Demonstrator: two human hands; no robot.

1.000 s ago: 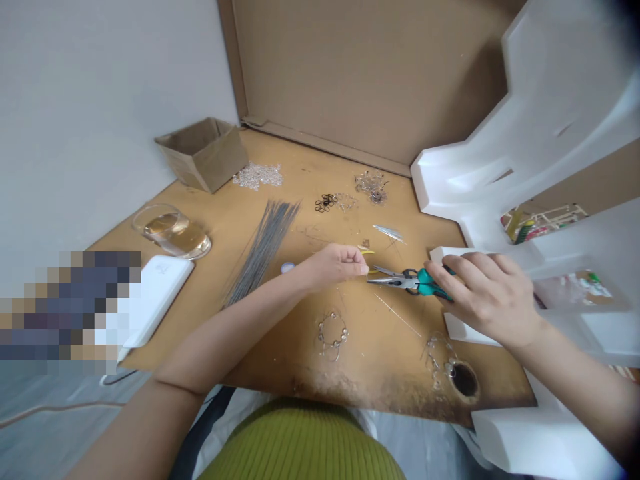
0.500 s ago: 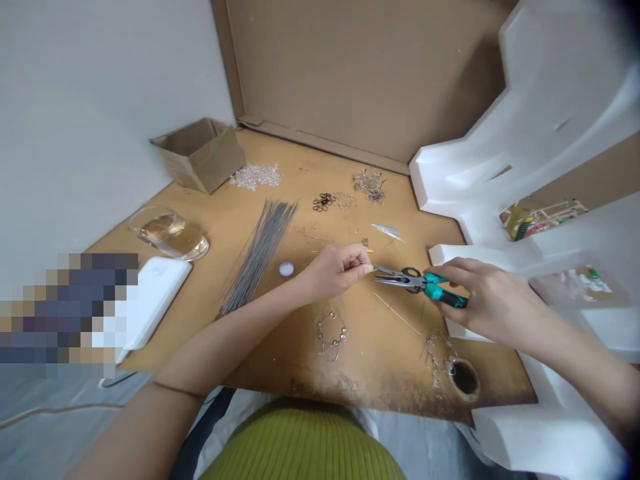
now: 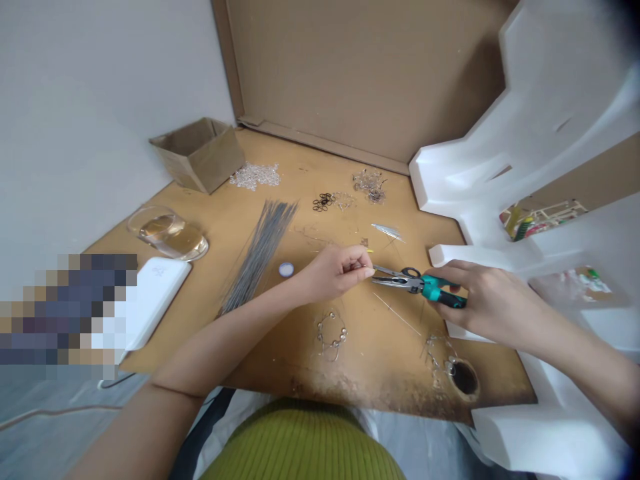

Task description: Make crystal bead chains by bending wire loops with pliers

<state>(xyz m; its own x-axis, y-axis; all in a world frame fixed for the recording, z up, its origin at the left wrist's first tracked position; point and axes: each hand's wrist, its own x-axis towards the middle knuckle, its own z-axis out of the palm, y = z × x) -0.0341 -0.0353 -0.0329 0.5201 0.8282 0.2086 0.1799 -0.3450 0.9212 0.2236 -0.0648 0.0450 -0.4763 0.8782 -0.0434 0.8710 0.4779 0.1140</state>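
Note:
My right hand (image 3: pixel 483 303) grips the teal handles of long-nose pliers (image 3: pixel 413 281), whose jaws point left toward my left hand. My left hand (image 3: pixel 337 270) is pinched shut on something small and thin at its fingertips, right at the plier tips; I cannot make out what it is. Both hands hover just above the brown cardboard work surface (image 3: pixel 280 347). A beaded wire loop (image 3: pixel 331 332) lies just below my left hand, and a thin loose wire (image 3: pixel 397 315) lies below the pliers.
A bundle of grey wires (image 3: pixel 260 253), a small white disc (image 3: pixel 286 269), clear beads (image 3: pixel 256 175), black rings (image 3: pixel 324 201), a cardboard box (image 3: pixel 197 152), a glass dish (image 3: pixel 167 232), a white device (image 3: pixel 153 297). White foam blocks (image 3: pixel 500 167) crowd the right. A hole (image 3: pixel 464 379) near the front edge.
My right hand picked the pliers up off the surface and closed round the handles. My left hand shifted slightly right, meeting the plier tips.

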